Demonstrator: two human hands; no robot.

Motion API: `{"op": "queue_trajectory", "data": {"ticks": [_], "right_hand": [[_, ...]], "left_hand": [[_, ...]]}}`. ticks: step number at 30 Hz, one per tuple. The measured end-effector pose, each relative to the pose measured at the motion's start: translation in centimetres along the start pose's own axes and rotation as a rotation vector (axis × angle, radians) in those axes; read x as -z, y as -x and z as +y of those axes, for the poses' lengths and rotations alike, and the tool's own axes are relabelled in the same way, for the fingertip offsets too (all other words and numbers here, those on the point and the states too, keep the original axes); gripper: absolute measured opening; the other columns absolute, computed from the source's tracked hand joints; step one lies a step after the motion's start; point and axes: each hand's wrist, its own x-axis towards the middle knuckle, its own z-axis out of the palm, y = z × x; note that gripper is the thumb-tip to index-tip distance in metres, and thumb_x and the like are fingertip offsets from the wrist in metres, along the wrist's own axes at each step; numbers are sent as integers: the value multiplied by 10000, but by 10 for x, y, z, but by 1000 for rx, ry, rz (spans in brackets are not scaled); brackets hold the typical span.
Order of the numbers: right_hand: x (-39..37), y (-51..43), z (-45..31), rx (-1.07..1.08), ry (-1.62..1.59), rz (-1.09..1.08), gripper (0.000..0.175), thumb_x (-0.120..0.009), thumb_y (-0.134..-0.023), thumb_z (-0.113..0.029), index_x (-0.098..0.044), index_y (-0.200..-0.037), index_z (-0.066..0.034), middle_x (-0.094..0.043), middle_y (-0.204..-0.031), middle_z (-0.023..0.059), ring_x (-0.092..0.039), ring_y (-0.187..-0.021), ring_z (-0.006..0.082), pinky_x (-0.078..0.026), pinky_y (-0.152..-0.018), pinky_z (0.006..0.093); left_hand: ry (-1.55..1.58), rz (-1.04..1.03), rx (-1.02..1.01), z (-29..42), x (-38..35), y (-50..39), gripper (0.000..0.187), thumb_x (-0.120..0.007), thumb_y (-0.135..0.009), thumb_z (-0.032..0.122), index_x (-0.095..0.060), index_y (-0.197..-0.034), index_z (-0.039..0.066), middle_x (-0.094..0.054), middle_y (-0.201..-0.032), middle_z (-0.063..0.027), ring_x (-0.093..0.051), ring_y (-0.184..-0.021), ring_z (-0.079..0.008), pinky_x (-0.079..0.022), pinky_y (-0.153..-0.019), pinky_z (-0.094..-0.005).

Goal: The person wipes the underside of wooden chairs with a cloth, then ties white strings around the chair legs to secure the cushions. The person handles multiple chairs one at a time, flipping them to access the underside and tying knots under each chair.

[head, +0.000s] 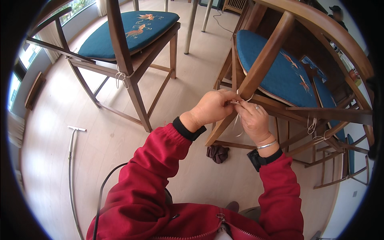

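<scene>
Both my hands meet at the back post [267,57] of a wooden armchair on the right. My left hand [214,105] pinches a thin pale cord [238,118] between thumb and fingers. My right hand [253,120], with a ring on one finger, grips the same cord close beside it. The cord loops around the foot of the post, and its loose ends hang below my fingers. A blue seat cushion [276,69] with embroidered orange fish lies on this chair. How the cord crosses inside my fingers is hidden.
At the left stands another wooden chair [144,72] with a blue cushion [132,34], its cord [122,78] tied in a bow. A crumpled dark cloth [218,153] lies on the floor near the chair leg. A long-handled floor tool [70,159] lies left. A person [337,16] is far right.
</scene>
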Motion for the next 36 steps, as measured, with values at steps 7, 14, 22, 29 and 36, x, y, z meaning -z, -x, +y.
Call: {"op": "queue_trajectory", "data": {"ticks": [7,14,22,29,36], "right_hand": [[-5,7,-1,-168,-149,89,219,-612,-777,-14,-596,-991,-56,-646,-884,94,-629,-736,236,-492,-641,318],[-13,12,-9,-512,-441,221,151,-610,-833,-49,-607,-984,-53,-664,-837,123,-658,-740,254,-518,-646,301],[0,3,-5,-167,-110,73,301,-666,-735,12,-641,-1018,-87,-631,-889,78,-623,-776,244,-516,-649,314],[-4,0,-10,-327,-329,177,210,-665,-769,-30,-654,-978,-52,-620,-817,80,-607,-687,199,-501,-603,284],[-9,-4,-8,-1094,-1028,290,170,-632,-863,-159,-643,-828,7,-606,-679,32,-567,-593,89,-459,-532,206]], "left_hand": [[-79,48,-84,-5,-7,-3,222,-588,-741,2,-674,-934,69,-597,-804,-91,-588,-720,-226,-481,-661,-293],[-62,82,-103,-14,-14,-5,175,-637,-741,38,-675,-910,63,-591,-768,-87,-588,-729,-243,-481,-658,-294],[137,-25,97,-17,-10,-12,140,-658,-762,64,-670,-890,9,-637,-794,-102,-616,-742,-175,-482,-678,-276],[96,-32,119,-11,-8,-13,139,-670,-752,79,-677,-874,15,-642,-788,-110,-620,-730,-204,-486,-669,-286],[-111,164,-169,-13,-20,-8,93,-652,-707,104,-649,-788,59,-591,-758,-100,-585,-720,-275,-482,-629,-359]]}}
